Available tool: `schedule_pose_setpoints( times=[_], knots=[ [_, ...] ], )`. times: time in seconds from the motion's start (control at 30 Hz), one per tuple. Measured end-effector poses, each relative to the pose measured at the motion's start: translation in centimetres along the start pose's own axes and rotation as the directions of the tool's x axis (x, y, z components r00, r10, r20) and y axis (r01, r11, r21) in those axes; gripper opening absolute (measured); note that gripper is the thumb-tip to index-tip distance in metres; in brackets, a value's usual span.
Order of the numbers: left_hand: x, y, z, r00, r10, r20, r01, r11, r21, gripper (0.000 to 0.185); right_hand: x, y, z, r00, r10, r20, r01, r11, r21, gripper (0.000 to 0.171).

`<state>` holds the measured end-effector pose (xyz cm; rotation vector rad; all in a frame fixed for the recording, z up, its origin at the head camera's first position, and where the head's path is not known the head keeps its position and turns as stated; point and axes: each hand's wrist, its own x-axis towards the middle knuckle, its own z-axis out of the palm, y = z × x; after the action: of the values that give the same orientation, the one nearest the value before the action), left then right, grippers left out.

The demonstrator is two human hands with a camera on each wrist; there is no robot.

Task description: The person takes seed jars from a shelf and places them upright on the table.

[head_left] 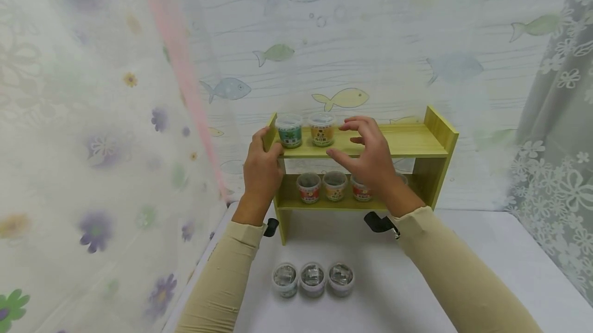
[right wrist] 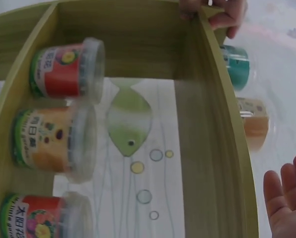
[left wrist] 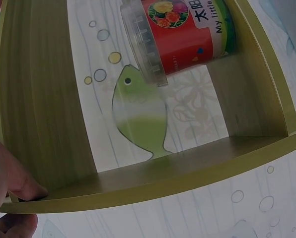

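My left hand (head_left: 262, 168), centre left of the head view, grips the left end of a small green wooden shelf (head_left: 407, 141), fingers curled over the top board's edge. My right hand (head_left: 366, 157), at the middle of the frame, hovers just in front of the top board with fingers spread and relaxed, holding nothing. On the top board, just left of that hand, stand a teal-labelled cup (head_left: 289, 130) and an orange-labelled cup (head_left: 322, 129), side by side. On the lower board sit a red-labelled cup (head_left: 309, 187) and a yellow-labelled cup (head_left: 334, 185), with another partly hidden behind my right wrist. Three foil-lidded cups (head_left: 313, 279) stand in a row on the white table (head_left: 486, 250), lower centre.
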<state>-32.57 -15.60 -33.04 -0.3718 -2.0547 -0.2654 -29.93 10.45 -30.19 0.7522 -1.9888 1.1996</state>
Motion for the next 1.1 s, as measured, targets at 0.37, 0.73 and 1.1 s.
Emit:
schedule_pose_setpoints(
  times=[0.37,0.73,1.1],
  knots=[
    [0.1,0.0,0.1,1.0,0.009,-0.014,-0.009,1.0,0.0,0.019,2.4,0.6,0.0,0.986,0.157,0.062,-0.159,0.986,0.042,0.067],
    [0.1,0.0,0.1,1.0,0.001,-0.023,-0.002,1.0,-0.014,0.022,4.6,0.5,1.0,0.942,0.281,0.182,-0.292,0.956,0.035,0.086],
    [0.0,0.1,0.1,1.0,-0.005,-0.007,0.005,1.0,-0.012,0.022,6.0,0.8,1.5,0.848,0.444,0.29,-0.458,0.889,-0.022,0.104]
  ],
)
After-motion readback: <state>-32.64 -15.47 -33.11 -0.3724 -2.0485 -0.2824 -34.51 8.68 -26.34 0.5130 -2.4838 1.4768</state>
